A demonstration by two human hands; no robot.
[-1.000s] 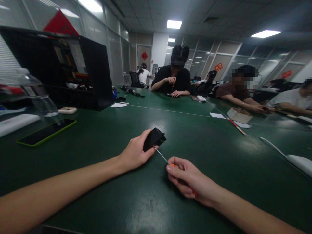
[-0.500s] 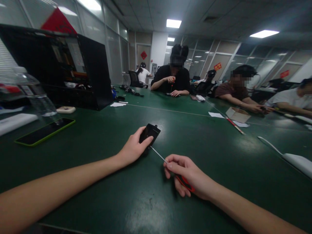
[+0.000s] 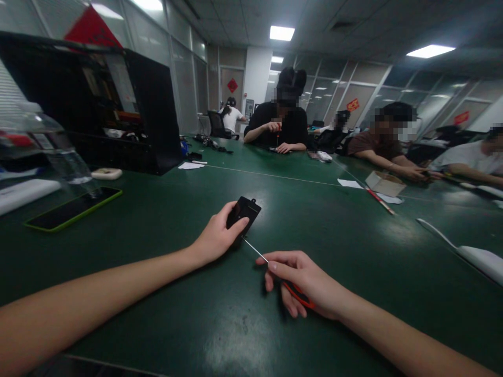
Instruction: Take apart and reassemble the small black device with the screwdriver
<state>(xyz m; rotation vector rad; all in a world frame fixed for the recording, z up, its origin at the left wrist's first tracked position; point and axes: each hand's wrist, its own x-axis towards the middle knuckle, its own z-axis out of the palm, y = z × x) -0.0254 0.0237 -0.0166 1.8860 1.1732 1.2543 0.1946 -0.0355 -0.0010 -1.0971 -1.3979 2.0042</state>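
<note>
My left hand (image 3: 218, 233) is closed round a flat black plastic case (image 3: 248, 209) with a small tab at its far end, tilted up off the green table. The thumb lies across its face. In my right hand (image 3: 298, 277) is a screwdriver (image 3: 297, 294) with a red and black handle under the palm. Thumb and fingers steady its thin metal shaft, and the forefinger is stretched out along it. The shaft's tip meets the near lower edge of the black case; whether it sits in a screw is too small to tell.
On the left are a phone with a green rim (image 3: 74, 208), a water bottle (image 3: 58, 144) and a black open-fronted box (image 3: 153, 115). Rightward lie a small carton (image 3: 385, 184), a red stick (image 3: 379, 201) and a white device (image 3: 481, 262). Co-workers sit across the table (image 3: 188, 324).
The forefinger of my right hand has stretched out further along the shaft. The black case and the screwdriver stay nearly where they were; the view has shifted slightly.
</note>
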